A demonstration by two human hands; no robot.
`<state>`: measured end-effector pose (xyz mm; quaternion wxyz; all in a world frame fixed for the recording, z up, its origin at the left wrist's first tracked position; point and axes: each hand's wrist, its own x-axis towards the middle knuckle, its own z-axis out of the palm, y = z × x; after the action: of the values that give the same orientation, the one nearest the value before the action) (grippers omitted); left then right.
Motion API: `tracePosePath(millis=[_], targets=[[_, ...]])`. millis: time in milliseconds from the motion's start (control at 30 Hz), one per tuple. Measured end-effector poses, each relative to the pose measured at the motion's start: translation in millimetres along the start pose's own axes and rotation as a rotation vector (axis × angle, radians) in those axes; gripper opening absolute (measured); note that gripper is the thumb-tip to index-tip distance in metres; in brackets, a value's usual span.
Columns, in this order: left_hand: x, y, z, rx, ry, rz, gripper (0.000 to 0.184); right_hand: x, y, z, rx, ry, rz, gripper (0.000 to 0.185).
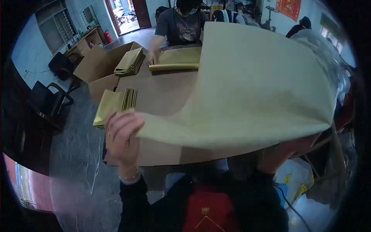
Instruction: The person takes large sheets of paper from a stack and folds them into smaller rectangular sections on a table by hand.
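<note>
The fingers [129, 120] of my left hand [123, 137] close on the near left end of a pale gold sheet [247, 85], lifted above the near side of a brown-topped desk [166, 89]. My right hand [303, 143] reaches to the sheet's lower right, partly covered by it and blurred; whether those fingers grip, I cannot tell. The sheet bellies up between my arms, its far part tall and its near edge sagging. This looks like the handling step, the sheet being spread or turned over the desk; the move calls for both hands level, the slack drawn out and the edge laid down flat, clear of the folded gold stack [108, 106] just beyond my left fingers. Farther off, a second stack [129, 62] sits beside an open cardboard box [102, 65]. Across the desk, a co-worker in a dark T-shirt [183, 29] rests a hand [152, 58] at the end of a rolled gold piece [174, 67]. At right, clear plastic [328, 50] bulges behind the sheet.
</note>
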<state>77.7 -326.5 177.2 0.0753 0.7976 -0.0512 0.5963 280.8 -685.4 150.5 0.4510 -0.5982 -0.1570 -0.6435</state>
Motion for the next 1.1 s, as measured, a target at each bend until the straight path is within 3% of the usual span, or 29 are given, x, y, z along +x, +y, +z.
tracePosePath(millis=[33, 100, 167, 200, 267, 300, 400, 467, 500, 567, 600, 667, 700, 733, 800, 833, 867, 933, 1000, 1033, 1100], targets=[[-0.7, 12.0, -20.5, 0.119, -0.096, 0.072, 0.015, -25.2, 9.5, -21.2, -0.070, -0.021, 0.144, 0.051], [-7.0, 31.8, -51.9, 0.182, -0.282, 0.093, 0.010, -70.9, 19.3, -58.8, 0.597, -0.015, 0.804, 0.050], [-17.5, 43.1, -71.5, 0.275, -0.424, 0.167, 0.007, -100.4, 11.2, -81.9, 0.830, 0.113, 1.164, 0.047], [-21.0, 48.3, -79.4, 0.275, -0.434, 0.163, 0.007, -121.6, 24.8, -105.4, 0.824, 0.111, 1.173, 0.047], [-25.5, 56.2, -92.6, 0.229, -0.634, 0.146, 0.007, -152.5, 51.3, -146.1, 0.878, -0.224, 1.273, 0.050], [-27.2, 57.9, -96.5, 0.183, -0.699, 0.081, 0.008, -158.5, 55.1, -155.4, 0.868, -0.222, 1.287, 0.050], [-28.2, 63.3, -107.4, 0.165, -0.825, -0.065, 0.009, -147.7, 37.8, -154.5, 0.866, -0.341, 1.234, 0.056], [-34.5, 59.7, -117.2, 0.154, -0.846, -0.082, 0.009, -138.3, 29.9, -146.4, 0.781, -0.422, 1.035, 0.061], [-36.6, 59.5, -121.0, 0.143, -0.861, -0.096, 0.009, -131.4, 25.4, -139.1, 0.784, -0.431, 1.042, 0.061], [-35.1, 62.3, -125.3, 0.143, -0.812, -0.157, 0.008, -116.4, 13.5, -120.7, 1.088, -0.405, 0.919, 0.074], [-34.1, 62.6, -127.2, 0.137, -0.755, -0.205, 0.007, -108.6, 2.7, -110.7, 1.096, -0.406, 0.922, 0.074], [-36.1, 57.0, -131.6, 0.151, -0.724, -0.185, 0.007, -97.2, -13.9, -94.5, 0.815, 0.001, 0.935, 0.075], [-36.5, 55.4, -133.5, 0.157, -0.695, -0.164, 0.007, -106.9, 6.0, -116.5, 0.976, -0.264, 1.021, 0.076], [-35.8, 56.7, -133.9, 0.167, -0.690, -0.167, 0.007, -142.1, 87.4, -209.8, 0.987, -0.269, 1.020, 0.076], [-34.0, 58.5, -132.4, 0.140, -0.684, -0.227, 0.007, -202.3, 161.4, -166.7, 1.824, -0.588, 1.035, 0.058], [-34.3, 57.5, -131.2, 0.149, -0.676, -0.233, 0.007, -152.4, 76.2, -99.4, 1.633, -0.742, 0.715, 0.045], [-35.8, 55.4, -129.4, 0.135, -0.662, -0.212, 0.006, -165.7, 72.6, -99.1, 1.643, -0.749, 0.713, 0.045], [-39.1, 51.5, -125.1, 0.133, -0.645, -0.202, 0.005, -200.8, 72.9, -105.4, 0.648, -0.831, 1.326, 0.047], [-41.6, 48.3, -121.3, 0.144, -0.655, -0.178, 0.004, -159.5, 32.6, -84.1, 0.697, -1.173, 1.082, 0.052], [-41.3, 46.7, -121.5, 0.157, -0.648, -0.187, 0.004, -201.6, 93.3, -90.9, 0.309, -1.408, 0.277, 0.051], [-42.1, 43.5, -123.4, 0.049, -0.667, -0.172, 0.004, -193.9, 85.2, -77.0, 0.263, -1.415, 0.155, 0.047]])
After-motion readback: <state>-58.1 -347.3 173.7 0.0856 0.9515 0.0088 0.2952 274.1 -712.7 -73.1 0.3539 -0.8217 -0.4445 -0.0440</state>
